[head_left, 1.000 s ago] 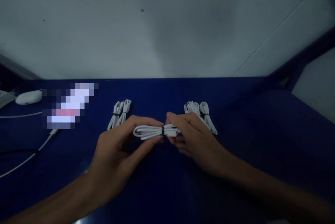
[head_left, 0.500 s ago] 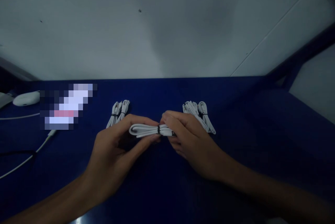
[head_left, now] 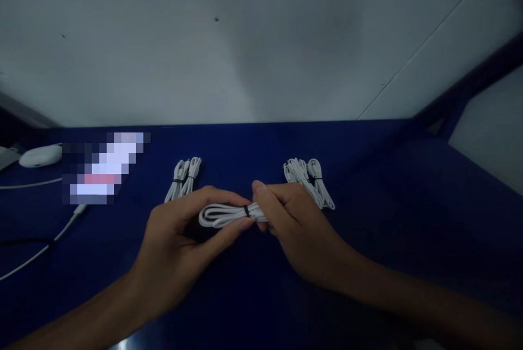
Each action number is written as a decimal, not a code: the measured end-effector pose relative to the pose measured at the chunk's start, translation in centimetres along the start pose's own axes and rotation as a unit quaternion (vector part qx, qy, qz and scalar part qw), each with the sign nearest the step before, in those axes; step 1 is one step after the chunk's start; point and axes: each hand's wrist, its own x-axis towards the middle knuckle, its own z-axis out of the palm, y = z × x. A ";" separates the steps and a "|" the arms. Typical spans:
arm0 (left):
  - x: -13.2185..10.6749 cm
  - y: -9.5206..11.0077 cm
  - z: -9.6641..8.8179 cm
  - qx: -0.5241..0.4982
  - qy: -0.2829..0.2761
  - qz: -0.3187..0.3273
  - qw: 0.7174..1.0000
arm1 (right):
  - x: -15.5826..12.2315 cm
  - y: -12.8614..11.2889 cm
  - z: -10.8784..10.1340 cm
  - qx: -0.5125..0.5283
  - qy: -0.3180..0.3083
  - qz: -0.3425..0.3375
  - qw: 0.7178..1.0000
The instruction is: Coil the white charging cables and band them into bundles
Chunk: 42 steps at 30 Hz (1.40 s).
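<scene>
A coiled white cable (head_left: 220,215), bound at its middle with a black tie (head_left: 247,211), is held above the blue table between both hands. My left hand (head_left: 180,246) pinches it near the tie, thumb below and fingers above, with the looped end inside the curve of the hand. My right hand (head_left: 300,224) is closed around the other end, thumb on top, and covers that end of the cable. Beyond my left hand lie tied white cables (head_left: 180,178), partly hidden by it. More tied white cables (head_left: 308,181) lie beyond my right hand.
To the left, a blurred-out device with a lit screen (head_left: 108,167) has a white cord (head_left: 53,243) running from its lower end. A white rounded object (head_left: 41,156) sits farther left. A pale wall (head_left: 245,66) rises behind the blue table (head_left: 245,143).
My right hand has closed further over the cable's end, hiding the connector that showed before. The held bundle has shifted slightly lower in view. My left hand keeps its pinch.
</scene>
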 end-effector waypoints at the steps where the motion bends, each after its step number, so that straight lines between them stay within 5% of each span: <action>1: 0.0 0.0 0.0 0.006 -0.001 0.000 1.000 | 0.0 0.0 0.0 0.002 -0.005 0.003 1.000; 10: 0.1 0.2 0.1 -0.002 0.011 -0.028 1.000 | 0.0 -0.1 -0.1 0.038 -0.019 0.000 0.999; 22: 0.6 1.0 0.3 -0.139 -0.021 -0.120 0.983 | 0.4 0.8 0.7 -0.161 0.071 -0.197 0.965; 35: -0.4 0.4 0.3 0.037 0.009 0.009 0.999 | 0.5 0.3 0.7 -0.141 0.110 -0.153 0.972; 42: -0.4 0.4 0.2 0.001 0.003 -0.028 1.000 | 0.6 0.6 0.3 -0.156 0.093 -0.192 0.965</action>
